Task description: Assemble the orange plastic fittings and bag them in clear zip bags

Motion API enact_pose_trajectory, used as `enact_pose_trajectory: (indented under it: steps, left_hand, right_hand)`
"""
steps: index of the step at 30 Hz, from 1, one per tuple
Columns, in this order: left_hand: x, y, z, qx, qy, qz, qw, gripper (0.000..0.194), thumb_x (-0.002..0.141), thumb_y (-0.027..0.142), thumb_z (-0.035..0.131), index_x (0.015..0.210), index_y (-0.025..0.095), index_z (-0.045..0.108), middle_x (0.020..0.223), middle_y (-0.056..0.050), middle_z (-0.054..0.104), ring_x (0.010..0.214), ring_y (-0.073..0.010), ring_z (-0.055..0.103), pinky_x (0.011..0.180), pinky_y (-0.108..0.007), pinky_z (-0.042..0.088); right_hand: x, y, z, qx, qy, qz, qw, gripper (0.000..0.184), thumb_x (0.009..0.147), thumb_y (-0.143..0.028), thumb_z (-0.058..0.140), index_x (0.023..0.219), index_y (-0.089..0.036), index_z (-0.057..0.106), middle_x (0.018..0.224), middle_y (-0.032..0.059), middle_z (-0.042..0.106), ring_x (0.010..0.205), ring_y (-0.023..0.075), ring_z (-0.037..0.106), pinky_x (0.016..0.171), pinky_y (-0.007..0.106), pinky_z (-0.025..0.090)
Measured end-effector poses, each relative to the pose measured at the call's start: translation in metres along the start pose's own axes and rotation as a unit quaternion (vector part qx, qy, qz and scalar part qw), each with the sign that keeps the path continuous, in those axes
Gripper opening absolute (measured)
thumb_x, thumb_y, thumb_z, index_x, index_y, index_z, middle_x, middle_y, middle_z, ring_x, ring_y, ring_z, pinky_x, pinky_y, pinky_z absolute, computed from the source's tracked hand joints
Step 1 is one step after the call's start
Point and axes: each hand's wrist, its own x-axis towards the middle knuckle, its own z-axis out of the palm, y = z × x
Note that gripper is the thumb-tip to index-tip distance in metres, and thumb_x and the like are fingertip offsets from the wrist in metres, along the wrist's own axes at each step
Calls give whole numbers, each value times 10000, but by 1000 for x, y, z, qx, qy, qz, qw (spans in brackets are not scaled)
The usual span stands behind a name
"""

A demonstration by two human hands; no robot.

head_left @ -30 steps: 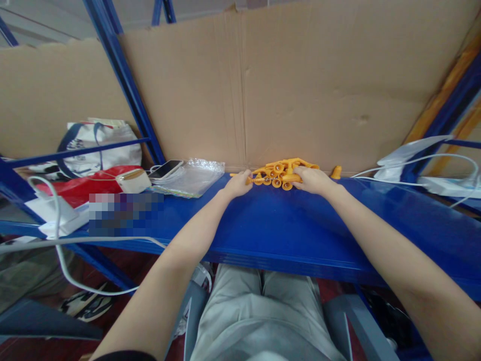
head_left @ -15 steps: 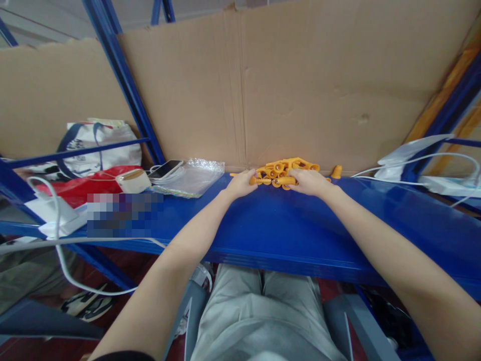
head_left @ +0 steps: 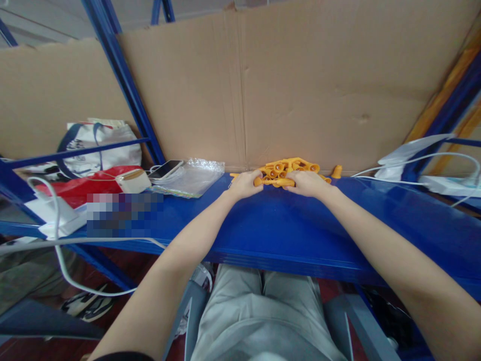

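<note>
A heap of small orange plastic parts (head_left: 289, 166) lies at the back of the blue shelf (head_left: 285, 230), against the cardboard wall. My left hand (head_left: 243, 184) is closed on one orange part at its left end. My right hand (head_left: 308, 183) is closed on the right end of an orange part (head_left: 276, 182) that spans the gap between both hands. Both hands rest on the shelf just in front of the heap. One loose orange part (head_left: 336, 172) stands to the right of the heap.
Clear plastic bags (head_left: 193, 175) and a phone (head_left: 165, 169) lie to the left. Further left are a red bag (head_left: 80, 188), a white tote (head_left: 97, 145) and a white charger with cable (head_left: 52, 213). White cables and a packet (head_left: 421, 160) sit at the right. Cardboard (head_left: 300, 85) backs the shelf.
My left hand has moved right toward my right hand. Both hands now meet on an orange part in front of the heap.
</note>
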Motion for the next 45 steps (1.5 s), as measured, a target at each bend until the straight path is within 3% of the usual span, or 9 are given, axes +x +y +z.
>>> enact_pose_trajectory:
  steps: [7,12,21,25,29,33,38,42,45]
  left_hand:
    - [-1,3,-1,9,10,9,1000,306,792,275,619,1081,202,691,944,-58,742,864,-214,694,756,-286,512]
    - [-2,8,-8,29,-11,-7,1000,254,828,266,607,1047,198,717,975,-69,746,897,-227,697,770,-292,507]
    - [-2,11,-12,73,-19,4,997,330,852,262,602,1170,195,660,1116,-104,695,995,-250,669,795,-308,509]
    - [-1,6,-11,64,11,16,998,317,876,282,610,1177,187,634,1120,-103,695,1019,-236,666,821,-296,506]
    - [0,1,-8,63,32,34,997,321,906,375,611,1163,184,624,1112,-106,699,1023,-233,670,801,-286,507]
    - [-1,0,-6,70,34,37,996,331,915,427,608,1136,182,629,1104,-112,704,999,-230,679,785,-287,511]
    - [-1,2,-5,71,31,33,996,288,924,397,602,1106,177,636,1068,-107,713,970,-225,687,764,-286,509]
    - [0,1,-3,64,39,37,997,264,915,396,618,1056,174,638,1030,-101,718,949,-222,691,744,-280,506]
    - [0,-2,-2,57,55,37,996,258,912,403,621,1030,175,638,1020,-101,720,956,-223,689,746,-279,503]
  right_hand:
    - [0,0,4,-1,22,-14,1000,306,933,-384,525,1101,-178,677,1070,130,742,951,280,696,788,355,500]
    - [-1,-2,2,94,39,-4,995,377,941,-464,515,1059,-155,696,987,139,749,884,286,698,734,343,487]
    - [5,11,13,295,19,-41,954,504,882,-619,525,893,-157,726,808,71,725,742,212,652,665,302,462]
    - [6,9,8,378,20,-43,924,565,861,-669,514,966,-162,740,861,71,726,752,193,632,654,296,468]
    - [4,8,1,429,-18,-7,903,515,854,-615,586,1090,-177,714,824,50,697,624,131,561,517,236,410]
    - [2,13,0,526,-102,26,844,495,816,-485,717,1215,-202,634,729,-5,627,491,80,463,409,197,331]
    - [0,20,-3,645,-140,41,750,387,796,-281,761,1153,-222,621,832,17,681,570,90,553,480,190,439]
    - [1,22,-1,678,-161,53,715,205,875,-318,687,1039,-197,663,974,69,731,667,117,632,561,212,505]
    - [6,22,7,694,-180,64,694,334,980,-458,514,980,-176,692,1005,98,748,690,127,652,579,213,519]
